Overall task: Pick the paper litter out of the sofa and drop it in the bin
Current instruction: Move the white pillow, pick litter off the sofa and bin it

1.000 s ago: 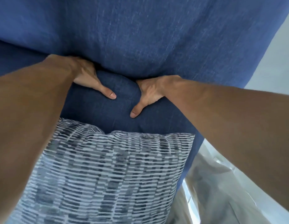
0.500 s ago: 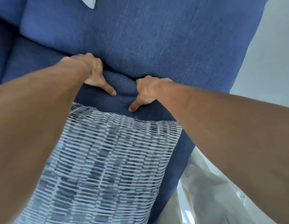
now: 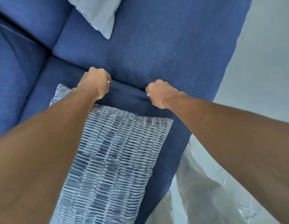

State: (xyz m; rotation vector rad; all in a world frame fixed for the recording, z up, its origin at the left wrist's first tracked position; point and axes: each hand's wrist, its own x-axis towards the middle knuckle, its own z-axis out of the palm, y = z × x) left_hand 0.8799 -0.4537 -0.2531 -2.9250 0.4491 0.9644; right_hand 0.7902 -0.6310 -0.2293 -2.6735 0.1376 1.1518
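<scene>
Both my hands sit at the crease where the blue sofa point(image 3: 156, 54) seat meets its back. My left hand point(image 3: 94, 84) is curled into a fist, and a small white scrap of paper point(image 3: 108, 81) peeks out at its fingertips. My right hand point(image 3: 158, 94) is also curled, pinching another white paper scrap point(image 3: 148, 94) that shows at its inner edge. Most of each scrap is hidden inside the fist. A pale plastic bin bag point(image 3: 205, 188) lies at the lower right beside the sofa.
A blue-and-white patterned cushion point(image 3: 111, 159) lies on the seat just below my hands. A white pillow point(image 3: 98, 15) leans at the top of the sofa back. Pale floor point(image 3: 261, 62) runs along the sofa's right side.
My fingers were tucked into the crease with thumbs spread; now both hands are out of it and curled into fists with white scraps showing. The view has pulled back.
</scene>
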